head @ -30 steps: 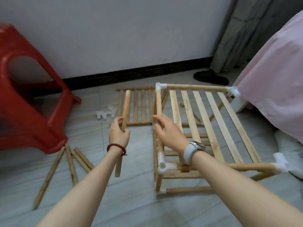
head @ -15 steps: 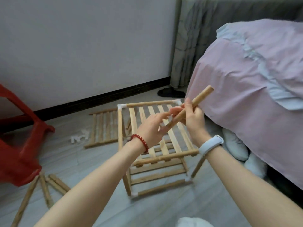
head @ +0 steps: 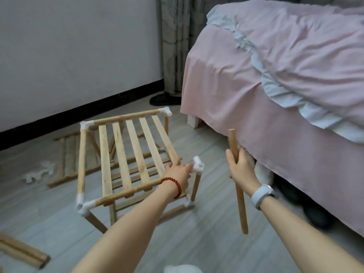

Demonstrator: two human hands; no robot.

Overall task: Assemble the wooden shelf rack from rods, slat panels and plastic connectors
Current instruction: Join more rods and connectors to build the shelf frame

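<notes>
Taking the rack (head: 126, 154) as my landmark: off its far left side a spare slat panel (head: 67, 154) and loose connectors (head: 39, 172) wait on the floor. My left hand (head: 178, 172) rests on the rack's near right corner, fingers fairly straight, steadying it beside the open connector (head: 198, 166). To the rack's right, my right hand (head: 241, 167) has its grip wrapped around a rod (head: 237, 180), held upright, likely to drop into that socket.

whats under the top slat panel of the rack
Under the top slat panel, a lower slat panel shows through the gaps. The left hand covers part of the near right corner.
</notes>
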